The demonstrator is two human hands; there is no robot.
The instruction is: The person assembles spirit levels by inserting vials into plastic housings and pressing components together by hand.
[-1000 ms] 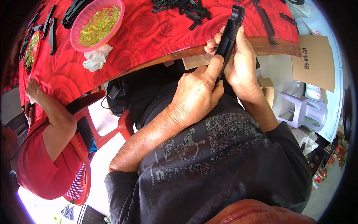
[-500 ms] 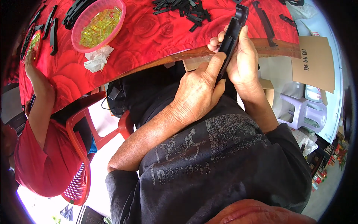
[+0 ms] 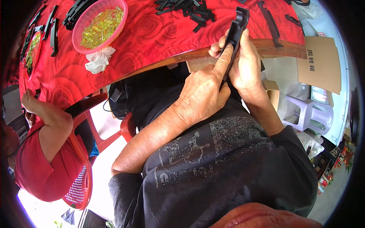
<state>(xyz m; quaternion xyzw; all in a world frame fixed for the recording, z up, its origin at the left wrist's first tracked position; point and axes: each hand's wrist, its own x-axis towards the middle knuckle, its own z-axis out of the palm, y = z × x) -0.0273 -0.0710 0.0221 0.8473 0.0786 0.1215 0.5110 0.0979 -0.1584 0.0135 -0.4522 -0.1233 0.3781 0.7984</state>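
A long, narrow black plastic part (image 3: 237, 28) with a hollow channel and a hooked far end is held up at a slant over the table's front edge. My right hand (image 3: 247, 66) is wrapped round it from the right, its fingertips showing on the left side. From the left, my left hand (image 3: 203, 93) grips the lower end. Its index finger presses down inside the channel and its thumb is below. Whatever lies under that fingertip is hidden.
On the red tablecloth (image 3: 142, 49) stand a pink basket (image 3: 77, 42) of yellow-green clear tubes (image 3: 100, 30), a crumpled tissue (image 3: 99, 60) and a pile of small black pieces (image 3: 190, 9). A co-worker in a red shirt (image 3: 49, 163) sits left. Cardboard (image 3: 321, 64) and a lilac stool (image 3: 313, 112) are at right.
My left index finger has slid further up the channel, and the black part has shifted slightly left and down. The co-worker's hand has drawn back from the small basket toward their body.
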